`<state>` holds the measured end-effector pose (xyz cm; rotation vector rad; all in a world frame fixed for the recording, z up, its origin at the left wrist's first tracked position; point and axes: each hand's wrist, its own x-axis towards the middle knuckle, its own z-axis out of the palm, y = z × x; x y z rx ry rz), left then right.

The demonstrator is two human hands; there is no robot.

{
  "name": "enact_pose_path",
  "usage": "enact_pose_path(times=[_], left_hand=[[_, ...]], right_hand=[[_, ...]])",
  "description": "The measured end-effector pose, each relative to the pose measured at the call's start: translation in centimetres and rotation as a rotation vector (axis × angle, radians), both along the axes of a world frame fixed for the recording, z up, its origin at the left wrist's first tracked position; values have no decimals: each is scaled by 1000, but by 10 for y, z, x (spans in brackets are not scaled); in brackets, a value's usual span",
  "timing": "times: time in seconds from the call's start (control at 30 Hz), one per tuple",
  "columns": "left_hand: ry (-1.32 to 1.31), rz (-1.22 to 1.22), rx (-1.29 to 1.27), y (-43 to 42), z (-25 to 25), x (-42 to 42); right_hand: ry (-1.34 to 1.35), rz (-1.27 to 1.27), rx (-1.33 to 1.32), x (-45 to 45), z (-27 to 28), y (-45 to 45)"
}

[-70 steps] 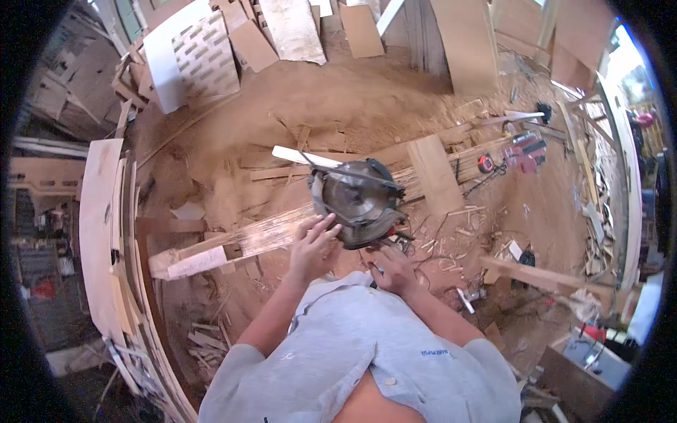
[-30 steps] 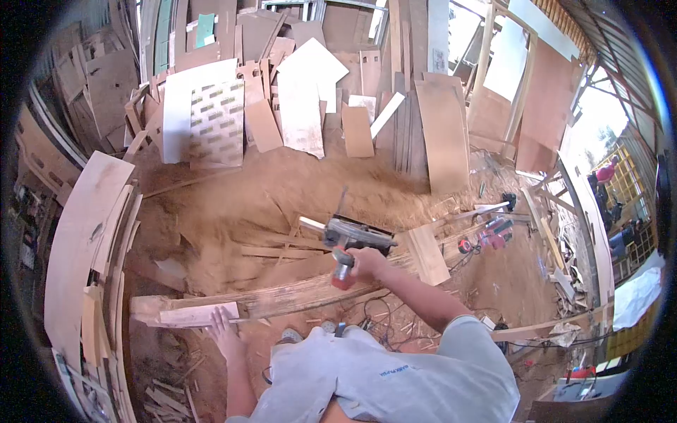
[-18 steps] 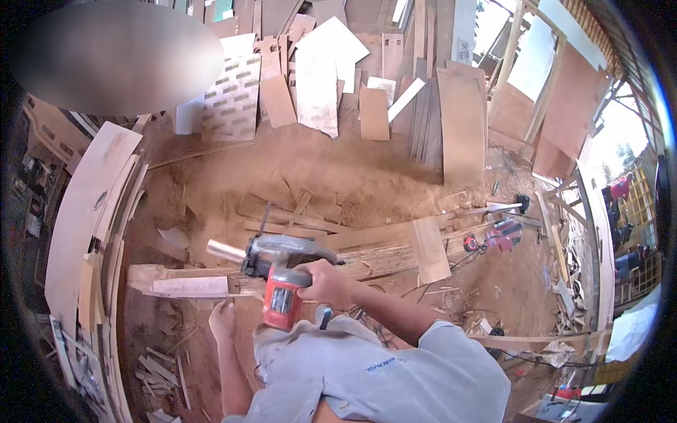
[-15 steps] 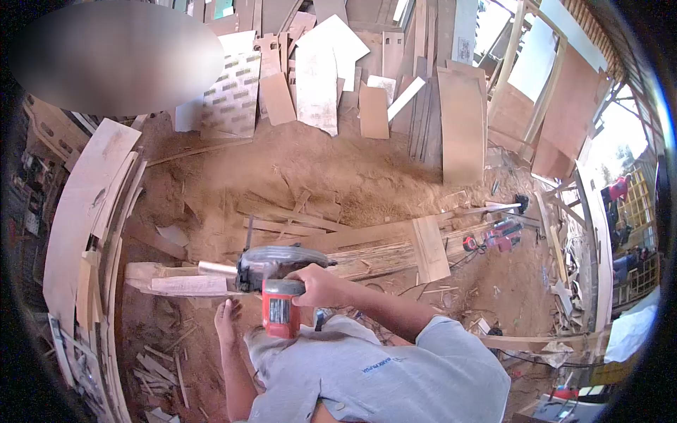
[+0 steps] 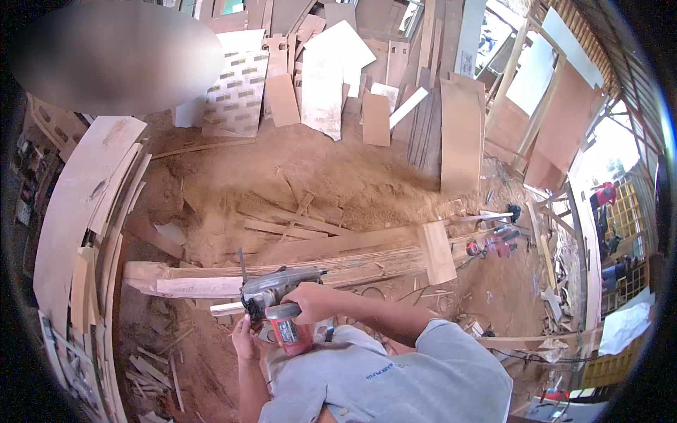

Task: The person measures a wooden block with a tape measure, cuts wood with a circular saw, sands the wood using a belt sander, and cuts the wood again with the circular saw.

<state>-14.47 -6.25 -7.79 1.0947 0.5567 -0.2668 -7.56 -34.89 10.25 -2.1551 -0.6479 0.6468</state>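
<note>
My right hand (image 5: 314, 302) is wrapped around the rear handle of a circular saw (image 5: 278, 287) with a red motor housing (image 5: 293, 337). The saw is held close to my body, on the near side of a long wooden beam (image 5: 360, 269). At the saw's front edge, the fingers of my left hand (image 5: 245, 340) are closed against it; the exact grip is partly hidden. A short pale strip (image 5: 226, 309) juts out leftward from the saw's front. Behind it, a pale cut face (image 5: 199, 286) shows on the left end of the beam.
A short board (image 5: 438, 254) lies across the beam, with a red power tool (image 5: 493, 244) farther right. Long planks (image 5: 84, 211) are stacked at the left. Boards (image 5: 321, 92) lean along the back. Sawdust and wood scraps (image 5: 151, 372) cover the ground; a cable (image 5: 416, 290) runs near the beam.
The saw has come toward my body, off the beam, and turned slightly. My left hand has moved up and right to the saw's front. The pale strip has moved along with the saw.
</note>
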Motion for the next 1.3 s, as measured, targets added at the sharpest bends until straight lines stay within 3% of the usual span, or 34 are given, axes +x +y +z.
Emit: enact_pose_path(times=[0.07,0.23,0.3,0.43,0.53,0.57,0.6,0.7,0.8,1.3], left_hand=[[35,31,5,4,8,2],[2,-31,57,28,-43,12],[84,-26,149,27,-26,21],[18,-50,154,26,-19,27],[17,-52,248,13,15,29],[-3,-42,216,16,-10,25],[18,-120,379,16,7,26],[-22,-65,282,16,-21,19],[16,18,181,6,-29,16],[98,41,336,17,-26,39]], right_hand=[[-5,-3,0,2,-13,10],[-25,-54,-16,1,-35,24],[7,-69,-19,4,-34,27],[13,-50,-41,6,-45,28],[19,-47,-120,7,-52,25],[44,-64,-120,8,-50,23],[56,-60,-138,7,-48,22],[143,-99,-173,11,-24,31],[41,-101,-145,12,-32,28],[57,-163,-136,28,-29,44]])
